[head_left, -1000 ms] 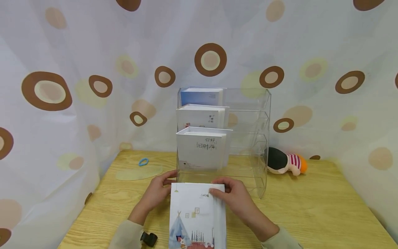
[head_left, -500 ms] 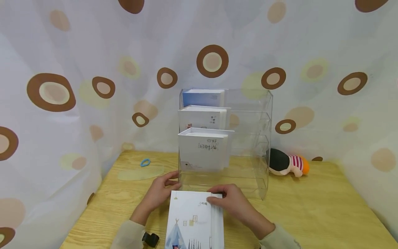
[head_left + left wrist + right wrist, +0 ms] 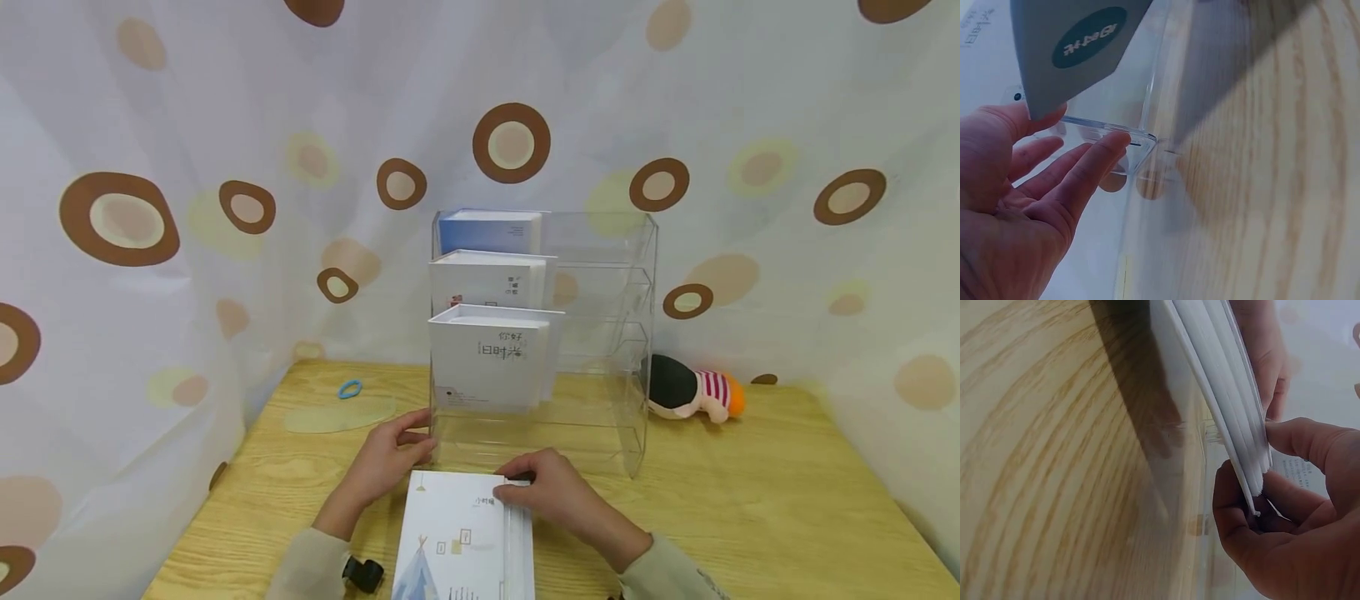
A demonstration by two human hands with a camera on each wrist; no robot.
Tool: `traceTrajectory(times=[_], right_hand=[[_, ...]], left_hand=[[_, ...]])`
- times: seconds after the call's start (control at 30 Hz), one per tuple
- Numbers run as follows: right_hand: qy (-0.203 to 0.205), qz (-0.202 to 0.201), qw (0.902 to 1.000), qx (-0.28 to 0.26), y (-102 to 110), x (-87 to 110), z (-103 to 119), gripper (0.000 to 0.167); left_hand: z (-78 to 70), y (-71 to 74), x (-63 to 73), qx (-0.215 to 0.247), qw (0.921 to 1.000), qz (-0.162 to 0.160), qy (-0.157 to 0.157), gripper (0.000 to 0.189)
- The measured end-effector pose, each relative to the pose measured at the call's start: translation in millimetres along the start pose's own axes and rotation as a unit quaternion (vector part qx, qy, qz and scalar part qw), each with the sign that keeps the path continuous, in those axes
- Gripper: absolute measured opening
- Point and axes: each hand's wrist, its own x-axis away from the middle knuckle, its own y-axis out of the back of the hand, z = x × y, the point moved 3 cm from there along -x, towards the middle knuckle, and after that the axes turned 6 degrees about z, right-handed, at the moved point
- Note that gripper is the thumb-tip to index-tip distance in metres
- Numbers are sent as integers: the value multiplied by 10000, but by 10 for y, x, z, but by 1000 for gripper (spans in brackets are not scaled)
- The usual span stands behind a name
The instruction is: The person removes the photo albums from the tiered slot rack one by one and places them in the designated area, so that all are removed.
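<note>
My right hand (image 3: 555, 496) pinches the upper right edge of a white book (image 3: 453, 521) with a tent drawing on its cover. In the right wrist view, thumb and fingers lie on opposite sides of the book (image 3: 1225, 394), its page edges between them. The book is tilted in front of a clear acrylic rack (image 3: 588, 429); its lower part is out of the head view. My left hand (image 3: 386, 462) touches the rack's lower left side, fingers extended. In the left wrist view, the thumb is beside the corner of the book (image 3: 1072, 53); whether they touch I cannot tell.
Three books stand in the rack's upper tiers: a blue one (image 3: 487, 233) at the back, a white one (image 3: 483, 279), and another white one (image 3: 483, 362) in front. A plush toy (image 3: 693, 387) lies right of the rack. A blue ring (image 3: 349, 389) lies left on the wooden table (image 3: 750, 517).
The book and my right hand have moved down and slightly left, away from the rack, and the book leans more to the left. My left hand stays at the rack's side.
</note>
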Motion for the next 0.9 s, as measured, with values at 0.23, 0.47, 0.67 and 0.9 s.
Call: traceTrajectory(times=[0.23,0.47,0.67,0.9], right_hand=[[-88,49,9999,109,-22,-31,-33,28],[-253,77,9995,172,-29,-50,-71,27],[-279,-2,9991,323,-39,-34,-62,28],[-265,-125,9989,370,-57,-30,-80,29]], left_hand=[[18,7,12,144,9999,32,64,60],[8,4,13,169,9998,2,100,60],[4,5,13,176,9998,-17,97,60],[7,1,6,203,9997,-13,116,60]])
